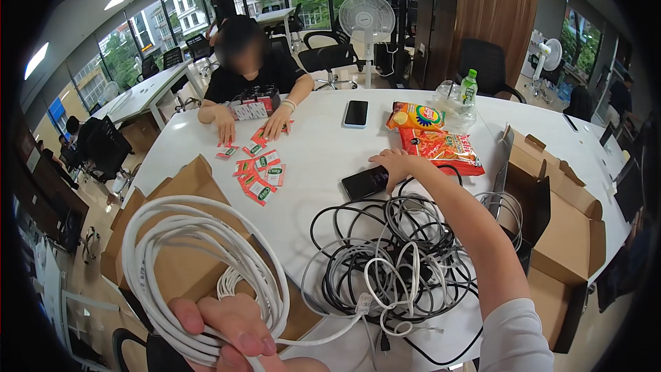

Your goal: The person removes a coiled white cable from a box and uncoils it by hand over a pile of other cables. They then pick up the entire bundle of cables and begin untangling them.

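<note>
Our left hand (233,331) grips a coiled white cable (143,282) before an open brown cardboard box (200,178); we judge the cable light, springy, best held across all loops. Our right hand (399,167), half-curled, touches a black rectangular phone (363,184), grip unconfirmed.

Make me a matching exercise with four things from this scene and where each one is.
1. Coiled white cable
2. Black phone
3. Green-capped bottle
4. Tangle of black, grey and white cables

A. Standing beyond the snack bags
B. In the left hand
C. Heaped on the white table
D. At the fingers of the right hand

Pairs: 1-B, 2-D, 3-A, 4-C
</note>
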Motion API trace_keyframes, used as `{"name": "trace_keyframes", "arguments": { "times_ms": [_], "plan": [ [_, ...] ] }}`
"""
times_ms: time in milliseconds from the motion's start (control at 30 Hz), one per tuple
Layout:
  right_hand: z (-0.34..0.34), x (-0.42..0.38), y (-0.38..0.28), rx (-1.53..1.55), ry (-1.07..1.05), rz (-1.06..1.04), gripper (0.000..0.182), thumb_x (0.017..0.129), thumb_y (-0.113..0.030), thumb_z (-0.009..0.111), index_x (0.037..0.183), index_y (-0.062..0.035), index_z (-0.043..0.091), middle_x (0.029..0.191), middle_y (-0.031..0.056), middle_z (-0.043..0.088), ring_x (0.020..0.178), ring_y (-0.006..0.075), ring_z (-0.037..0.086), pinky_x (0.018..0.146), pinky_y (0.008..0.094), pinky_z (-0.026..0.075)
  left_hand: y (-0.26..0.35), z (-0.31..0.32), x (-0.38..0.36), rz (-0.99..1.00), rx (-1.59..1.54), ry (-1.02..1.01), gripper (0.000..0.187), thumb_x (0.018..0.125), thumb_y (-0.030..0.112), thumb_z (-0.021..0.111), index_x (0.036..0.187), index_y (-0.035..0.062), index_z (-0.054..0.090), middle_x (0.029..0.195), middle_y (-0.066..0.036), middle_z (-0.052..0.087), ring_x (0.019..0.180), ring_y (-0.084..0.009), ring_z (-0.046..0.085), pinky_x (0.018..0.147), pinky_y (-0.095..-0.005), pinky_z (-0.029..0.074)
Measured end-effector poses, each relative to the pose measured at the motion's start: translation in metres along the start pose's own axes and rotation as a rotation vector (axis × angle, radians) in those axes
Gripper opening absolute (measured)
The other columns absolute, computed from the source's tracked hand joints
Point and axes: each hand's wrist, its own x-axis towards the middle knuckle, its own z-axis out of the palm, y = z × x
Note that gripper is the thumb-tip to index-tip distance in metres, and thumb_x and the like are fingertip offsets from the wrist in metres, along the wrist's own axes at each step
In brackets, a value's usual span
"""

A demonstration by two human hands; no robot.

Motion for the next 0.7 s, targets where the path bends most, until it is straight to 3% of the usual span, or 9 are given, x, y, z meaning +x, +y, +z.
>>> {"name": "trace_keyframes", "arguments": {
  "times_ms": [100,200,267,367,567,600,700],
  "plan": [
    [0.001,-0.004,0.002,-0.035,0.017,0.037,0.111,0.057,-0.046,0.083,0.150,-0.0228,0.026,0.145,0.0199,0.033,0.136,0.0407,0.026,0.110,0.0571,0.022,0.000,0.000,0.000,-0.003,-0.008,0.008,0.043,0.087,0.007,0.044,0.125,-0.0098,0.035,0.079,-0.015,0.039,0.065,-0.0208,0.038,0.060,-0.0325,0.035],
    [0.007,-0.017,-0.010,-0.230,0.152,0.030,0.101,0.067,-0.048,0.077,0.151,-0.0225,0.025,0.146,0.0215,0.031,0.135,0.0413,0.027,0.110,0.0560,0.022,0.000,-0.001,0.000,-0.005,0.013,0.003,0.043,0.088,0.008,0.044,0.126,-0.0096,0.035,0.079,-0.015,0.040,0.065,-0.0204,0.038,0.059,-0.0317,0.035],
    [0.010,-0.022,-0.018,-0.227,0.215,-0.028,0.088,0.074,-0.044,0.073,0.149,-0.0210,0.030,0.141,0.0209,0.036,0.131,0.0408,0.032,0.108,0.0541,0.027,0.000,-0.003,0.000,0.009,0.005,-0.012,0.043,0.088,0.008,0.044,0.125,-0.0102,0.036,0.080,-0.016,0.040,0.063,-0.0202,0.038,0.058,-0.0310,0.034],
    [0.016,-0.028,-0.035,-0.193,0.277,-0.101,0.068,0.081,-0.038,0.068,0.141,-0.0174,0.043,0.129,0.0199,0.047,0.122,0.0382,0.042,0.099,0.0519,0.038,-0.013,-0.020,-0.020,0.260,0.305,0.021,0.043,0.088,0.009,0.046,0.126,-0.0098,0.038,0.089,-0.023,0.047,0.063,-0.0230,0.043,0.057,-0.0317,0.039],
    [0.010,-0.049,-0.068,-0.179,0.472,-0.286,0.039,0.085,-0.024,0.065,0.121,-0.0099,0.061,0.107,0.0137,0.057,0.104,0.0308,0.054,0.086,0.0442,0.049,-0.001,-0.019,-0.008,-0.078,-0.067,-0.055,0.054,0.089,0.019,0.061,0.132,-0.0065,0.041,0.117,-0.029,0.051,0.083,-0.0300,0.059,0.068,-0.0310,0.052],
    [0.005,-0.052,-0.070,-0.162,0.491,-0.297,0.037,0.086,-0.023,0.064,0.120,-0.0096,0.062,0.106,0.0134,0.057,0.103,0.0305,0.054,0.085,0.0441,0.049,-0.002,0.000,-0.003,-0.070,0.010,0.088,0.036,0.087,0.004,0.048,0.121,-0.0018,0.037,0.088,-0.011,0.047,0.066,-0.0147,0.041,0.065,-0.0261,0.035],
    [-0.010,-0.069,-0.073,-0.120,0.515,-0.301,0.030,0.087,-0.022,0.062,0.114,-0.0087,0.064,0.104,0.0128,0.057,0.103,0.0299,0.054,0.085,0.0439,0.049,-0.001,0.004,-0.002,-0.080,0.056,0.130,0.037,0.088,0.006,0.048,0.122,-0.0023,0.036,0.086,-0.011,0.047,0.065,-0.0146,0.041,0.064,-0.0259,0.034]
  ]
}}
